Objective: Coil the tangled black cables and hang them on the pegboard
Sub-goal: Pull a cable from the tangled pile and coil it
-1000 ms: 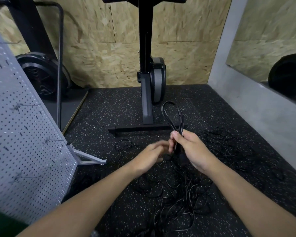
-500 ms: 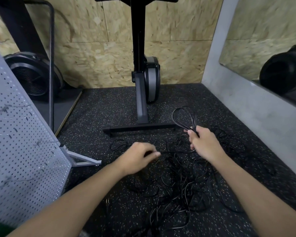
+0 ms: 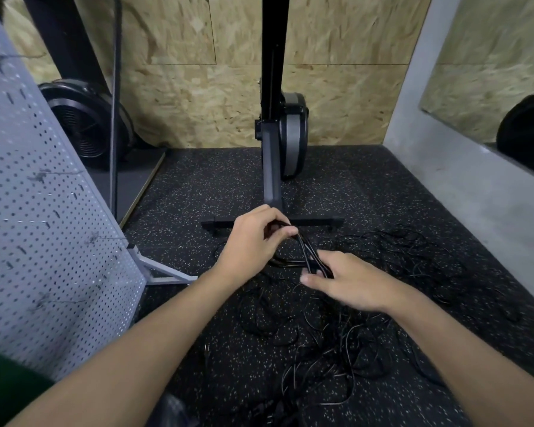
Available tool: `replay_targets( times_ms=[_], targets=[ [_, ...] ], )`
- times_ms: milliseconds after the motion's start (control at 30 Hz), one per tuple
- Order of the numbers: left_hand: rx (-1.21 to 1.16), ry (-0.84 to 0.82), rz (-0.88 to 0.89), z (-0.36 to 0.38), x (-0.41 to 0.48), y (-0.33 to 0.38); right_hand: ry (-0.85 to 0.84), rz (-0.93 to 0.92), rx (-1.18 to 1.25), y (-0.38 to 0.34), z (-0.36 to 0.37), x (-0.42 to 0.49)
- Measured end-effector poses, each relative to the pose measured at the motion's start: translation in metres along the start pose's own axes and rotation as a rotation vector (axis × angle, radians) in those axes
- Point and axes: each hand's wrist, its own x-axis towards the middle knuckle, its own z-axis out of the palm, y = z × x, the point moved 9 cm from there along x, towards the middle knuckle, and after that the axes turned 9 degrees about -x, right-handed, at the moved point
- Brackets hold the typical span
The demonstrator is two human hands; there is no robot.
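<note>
Coiling step. The left hand (image 3: 253,241) pinches the upper bend of a small cable coil (image 3: 307,252) between thumb and curled fingers. The right hand (image 3: 353,283) curls round the coil's lower end, just above the tangled black cables (image 3: 336,349) strewn on the rubber floor (image 3: 198,186). The step likely goes best with loops of equal size and slack drawn gently, so that knots in the pile do not tighten. The pegboard (image 3: 43,226) leans close at the left. The exercise machine's base bar (image 3: 318,221) lies just beyond the hands, and the grey wall (image 3: 475,195) stands well apart at the right.
</note>
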Motion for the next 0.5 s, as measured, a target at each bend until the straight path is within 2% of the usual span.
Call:
replay_targets(
  times_ms=[200,300,500],
  targets=[
    [-0.029,0.050,-0.103,-0.007,-0.003,-0.017,0.038,-0.029,-0.007,0.001,0.006,0.003],
    [-0.076,0.037,-0.175,-0.006,-0.006,-0.032,0.021,-0.014,0.080,0.004,0.011,0.006],
    [-0.414,-0.093,-0.517,0.004,-0.019,-0.065,0.124,0.015,0.349,0.018,-0.008,0.006]
  ],
)
